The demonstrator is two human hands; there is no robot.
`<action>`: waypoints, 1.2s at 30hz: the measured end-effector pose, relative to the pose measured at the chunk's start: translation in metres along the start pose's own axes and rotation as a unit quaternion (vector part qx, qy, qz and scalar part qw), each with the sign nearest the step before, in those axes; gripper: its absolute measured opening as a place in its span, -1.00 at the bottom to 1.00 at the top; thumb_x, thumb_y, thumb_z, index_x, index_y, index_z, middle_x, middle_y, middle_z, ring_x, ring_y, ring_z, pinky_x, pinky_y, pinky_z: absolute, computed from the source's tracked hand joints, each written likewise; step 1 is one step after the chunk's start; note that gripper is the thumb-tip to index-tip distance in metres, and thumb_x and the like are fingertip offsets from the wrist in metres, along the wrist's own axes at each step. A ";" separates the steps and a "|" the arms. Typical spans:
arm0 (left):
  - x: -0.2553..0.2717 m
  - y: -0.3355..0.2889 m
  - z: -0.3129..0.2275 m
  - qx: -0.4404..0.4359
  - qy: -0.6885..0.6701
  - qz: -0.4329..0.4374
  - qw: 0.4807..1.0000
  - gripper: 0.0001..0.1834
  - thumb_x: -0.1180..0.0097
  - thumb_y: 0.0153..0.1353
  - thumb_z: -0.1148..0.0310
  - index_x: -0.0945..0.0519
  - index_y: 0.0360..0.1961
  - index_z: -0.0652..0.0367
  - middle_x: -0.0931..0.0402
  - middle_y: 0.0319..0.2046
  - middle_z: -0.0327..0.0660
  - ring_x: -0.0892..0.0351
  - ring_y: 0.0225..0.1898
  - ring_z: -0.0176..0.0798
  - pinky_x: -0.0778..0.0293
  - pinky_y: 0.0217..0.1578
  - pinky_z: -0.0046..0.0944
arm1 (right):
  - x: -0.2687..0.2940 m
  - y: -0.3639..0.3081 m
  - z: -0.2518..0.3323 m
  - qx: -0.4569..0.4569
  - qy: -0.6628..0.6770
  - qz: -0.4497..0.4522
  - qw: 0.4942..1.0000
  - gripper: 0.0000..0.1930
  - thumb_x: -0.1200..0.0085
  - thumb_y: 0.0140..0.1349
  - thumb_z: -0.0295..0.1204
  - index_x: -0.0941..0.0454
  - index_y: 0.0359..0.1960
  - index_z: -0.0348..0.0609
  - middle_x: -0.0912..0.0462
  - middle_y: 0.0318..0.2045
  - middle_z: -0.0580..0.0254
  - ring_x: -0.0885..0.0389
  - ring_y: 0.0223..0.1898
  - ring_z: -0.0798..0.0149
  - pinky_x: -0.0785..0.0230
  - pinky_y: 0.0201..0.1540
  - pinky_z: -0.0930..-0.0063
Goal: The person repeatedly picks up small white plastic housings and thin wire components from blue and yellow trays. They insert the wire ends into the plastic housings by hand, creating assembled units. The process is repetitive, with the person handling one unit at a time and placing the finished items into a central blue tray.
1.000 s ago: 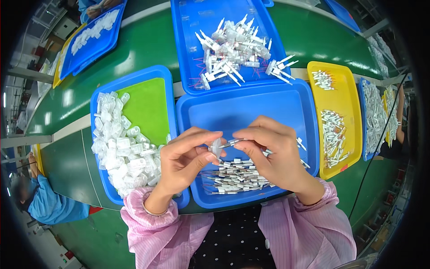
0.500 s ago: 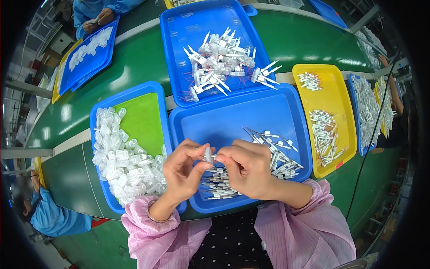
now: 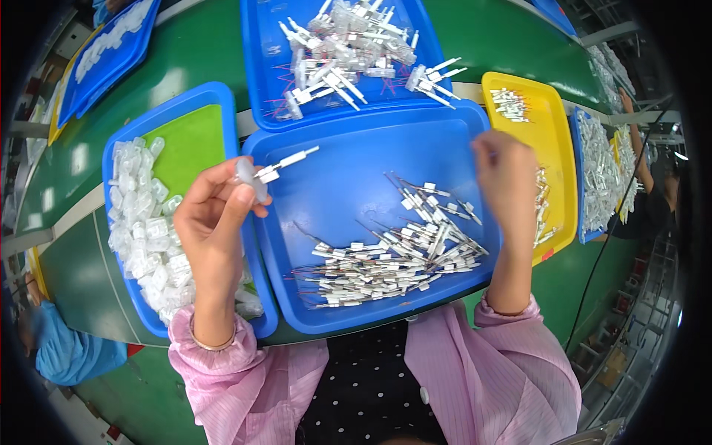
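Note:
Between the fingertips of my left hand [image 3: 216, 215] is a clear plastic housing [image 3: 251, 179], and a white stick-like part [image 3: 285, 162] juts out of it toward the upper right. This hand is above the left rim of the middle blue tray [image 3: 319, 189]. Many slim white parts with thin dark leads [image 3: 393, 256] lie heaped in that tray's near half. My right hand [image 3: 508, 174] hovers over the tray's right rim, beside the yellow tray [image 3: 560, 148]; motion blurs its fingers.
A blue tray [image 3: 222, 119] at left holds loose clear housings [image 3: 144, 222] and a green sheet [image 3: 185, 144]. Joined assemblies [image 3: 356, 44] pile up in the far blue tray [image 3: 259, 96]. Other trays [image 3: 593, 185] stand at right. A person in blue [image 3: 70, 345] is at lower left.
My hands were together at the housing over the tray. They have parted: the left went left with the housing, the right swung up and right toward the yellow tray. The whole view shifted.

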State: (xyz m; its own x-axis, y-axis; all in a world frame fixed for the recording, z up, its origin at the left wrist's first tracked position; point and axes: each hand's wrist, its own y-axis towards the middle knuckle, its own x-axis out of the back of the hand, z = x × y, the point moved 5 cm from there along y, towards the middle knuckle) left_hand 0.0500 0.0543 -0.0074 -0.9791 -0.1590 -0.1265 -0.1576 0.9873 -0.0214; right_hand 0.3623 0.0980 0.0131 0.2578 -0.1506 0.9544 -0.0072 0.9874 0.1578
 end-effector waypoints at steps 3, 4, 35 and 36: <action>-0.006 -0.004 -0.001 0.010 0.017 0.023 1.000 -0.65 -0.12 0.07 0.39 -0.46 -0.15 0.41 -0.51 -0.39 -0.13 -0.49 -0.46 -0.33 -0.39 -0.48 -0.41 | 0.023 -0.004 -0.078 -0.107 -0.143 -0.009 0.984 -0.82 -0.09 -0.04 -0.53 -0.49 -0.34 -0.27 -0.54 -0.45 -0.07 -0.53 -0.41 -0.04 -0.36 -0.33 0.22; -0.008 -0.005 -0.003 0.015 0.001 0.034 0.999 -0.71 -0.10 0.08 0.50 -0.47 -0.15 0.40 -0.54 -0.37 -0.10 -0.50 -0.43 -0.36 -0.41 -0.45 -0.43 | 0.023 -0.006 -0.095 -0.119 -0.191 -0.008 0.974 -0.80 -0.09 -0.05 -0.54 -0.49 -0.33 -0.28 -0.54 -0.45 -0.05 -0.54 -0.41 -0.02 -0.35 -0.33 0.23; -0.031 -0.014 0.015 0.115 -0.308 0.192 0.924 -0.61 -0.03 0.13 0.51 -0.33 -0.02 0.44 -0.48 -0.26 0.06 -0.55 -0.35 -0.18 -0.50 -0.42 -0.34 | 0.001 -0.040 0.105 0.079 0.620 0.082 0.776 -0.83 -0.16 -0.12 -0.72 -0.57 -0.41 -0.33 -0.61 -0.54 0.14 -0.57 -0.54 0.43 -0.32 -0.53 0.68; -0.031 -0.014 0.014 0.118 -0.312 0.191 0.923 -0.61 -0.03 0.13 0.51 -0.33 -0.02 0.44 -0.48 -0.26 0.05 -0.55 -0.35 -0.18 -0.50 -0.42 -0.34 | 0.002 -0.039 0.105 0.085 0.610 0.082 0.783 -0.83 -0.16 -0.12 -0.71 -0.57 -0.41 -0.33 -0.61 -0.54 0.14 -0.57 -0.55 0.42 -0.32 -0.53 0.67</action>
State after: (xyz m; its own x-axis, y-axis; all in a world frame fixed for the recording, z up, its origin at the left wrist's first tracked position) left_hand 0.0842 0.0450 -0.0166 -0.6818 0.1587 -0.7141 0.2888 0.9553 -0.0635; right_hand 0.2620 0.0539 0.0354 0.9709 0.2377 0.0282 -0.2386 0.9525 0.1890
